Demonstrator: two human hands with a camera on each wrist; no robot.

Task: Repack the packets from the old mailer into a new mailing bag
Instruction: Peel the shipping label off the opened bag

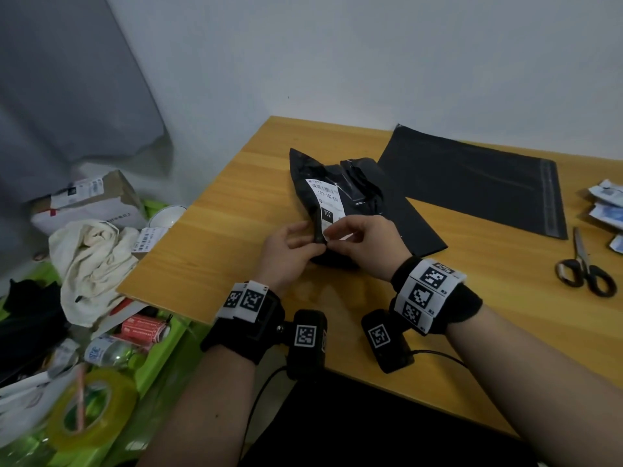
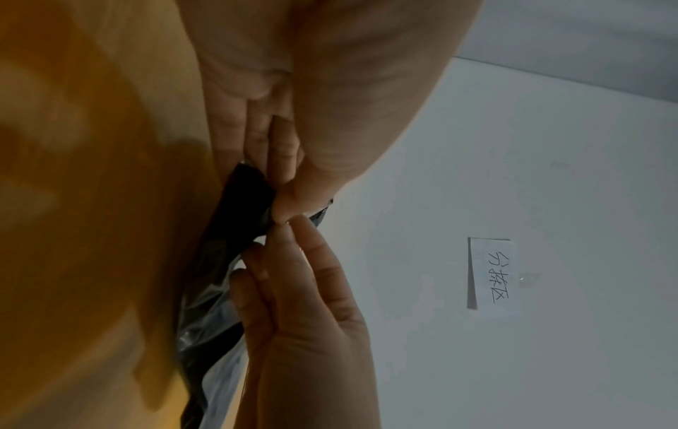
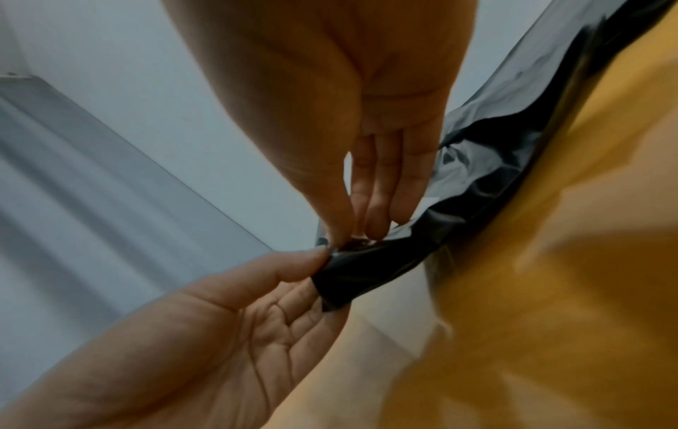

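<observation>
The old mailer [image 1: 340,193], a crumpled black bag with a white shipping label, lies in the middle of the wooden table [image 1: 215,237]. My left hand [image 1: 313,239] pinches its near edge from the left, and my right hand [image 1: 332,235] pinches the same edge beside it. In the left wrist view the left hand [image 2: 280,214] grips the black film [image 2: 249,197] between thumb and fingers. In the right wrist view the right hand [image 3: 344,235] nips the folded edge [image 3: 366,275]. The new mailing bag [image 1: 472,183] lies flat and dark to the right, partly under the old one.
Black-handled scissors [image 1: 585,267] and several white-blue packets [image 1: 606,207] lie near the table's right edge. Off the left edge lies clutter: a white cloth [image 1: 91,261], a cardboard box [image 1: 94,203], a yellow tape roll [image 1: 91,406]. A paper note [image 2: 493,275] hangs on the wall.
</observation>
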